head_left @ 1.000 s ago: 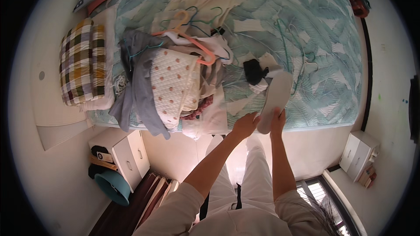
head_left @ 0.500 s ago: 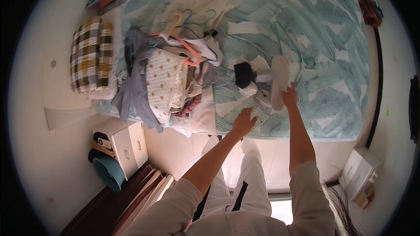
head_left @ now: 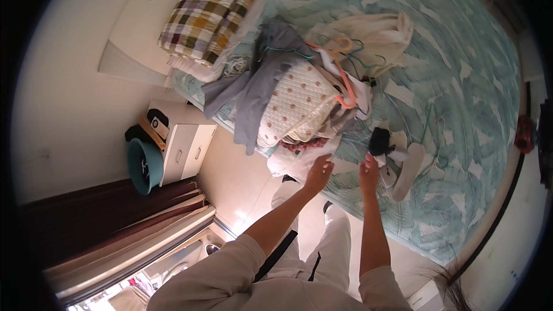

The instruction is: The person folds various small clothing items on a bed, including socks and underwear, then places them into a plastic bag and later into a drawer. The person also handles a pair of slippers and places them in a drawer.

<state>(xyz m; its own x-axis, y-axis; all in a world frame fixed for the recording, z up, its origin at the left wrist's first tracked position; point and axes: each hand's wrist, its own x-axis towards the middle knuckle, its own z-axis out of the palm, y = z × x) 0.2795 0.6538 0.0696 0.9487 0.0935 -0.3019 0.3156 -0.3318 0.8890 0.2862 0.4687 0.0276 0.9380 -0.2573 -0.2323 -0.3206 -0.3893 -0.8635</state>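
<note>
Insole (head_left: 409,171) lies on the bed (head_left: 466,196), right of your right hand (head_left: 368,174); long axis runs away from you, far end leaning right. Right fingertips are at the black cloth (head_left: 379,141); can't tell if they grip. White item (head_left: 387,176) between is unclear. Left hand (head_left: 318,174) loosely open, by the pile (head_left: 295,101). Bed edge crosses diagonally under both arms.
</note>
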